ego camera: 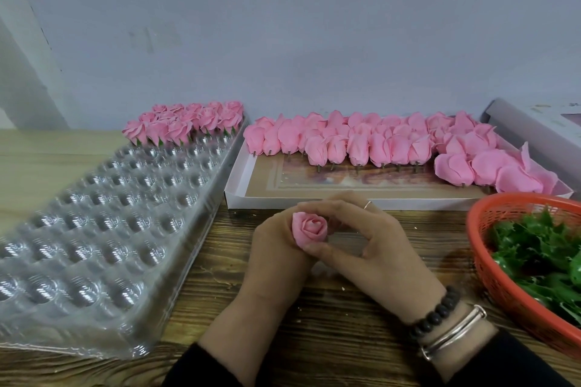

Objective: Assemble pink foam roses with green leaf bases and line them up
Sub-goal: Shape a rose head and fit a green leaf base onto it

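Left hand (276, 248) grips a pink foam rose (309, 228) at lower centre; right hand (374, 242) pinches its petals | finished roses (185, 122) in clear tray (103, 229), upper left | rose heads (377, 141) in white box (239, 179), centre | leaf bases (540, 248) in red basket (490, 273), right edge.

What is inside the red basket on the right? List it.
The red basket holds a heap of green leaf bases, jagged-edged and piled on one another. The pile covers the basket's bottom, and the frame edge cuts off its right side, so anything there cannot be seen.
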